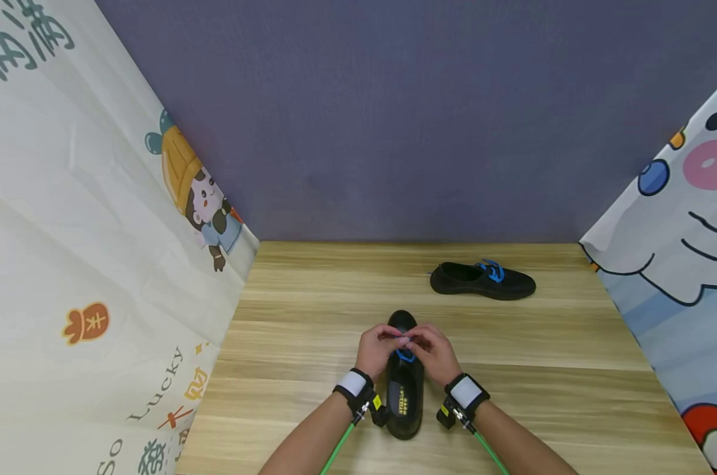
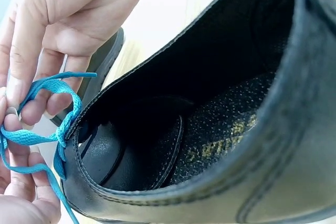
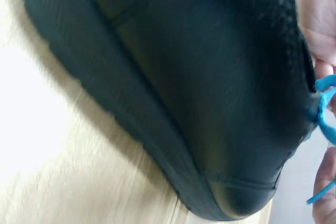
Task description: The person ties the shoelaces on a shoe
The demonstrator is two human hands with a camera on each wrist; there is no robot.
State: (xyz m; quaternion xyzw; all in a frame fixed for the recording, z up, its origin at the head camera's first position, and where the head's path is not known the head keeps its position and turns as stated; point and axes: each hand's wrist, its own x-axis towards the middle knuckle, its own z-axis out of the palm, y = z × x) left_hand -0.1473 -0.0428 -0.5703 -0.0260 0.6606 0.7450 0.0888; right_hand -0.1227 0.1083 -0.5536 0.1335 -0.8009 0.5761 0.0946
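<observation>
A black shoe (image 1: 404, 429) stands on the wooden surface in the head view, toe pointing away from me. Over its front, my left hand (image 1: 373, 353) and right hand (image 1: 440, 356) meet at the fingertips. Both pinch the blue shoelace (image 2: 46, 86), which forms loops above the eyelets in the left wrist view. One loose lace end trails downward there, and another short end sticks out beside the upper fingers. Only part of the lace shows at the right edge of the right wrist view, where the shoe's side fills most of the frame. Fingers hide some of the crossing.
A second black shoe (image 1: 483, 282) with a tied blue lace lies farther back to the right, toe to the right. Behind the wooden surface (image 1: 311, 297) rises a dark purple-grey panel (image 1: 358, 119). Printed white sheets border both sides. Green cables run from the wrist cameras.
</observation>
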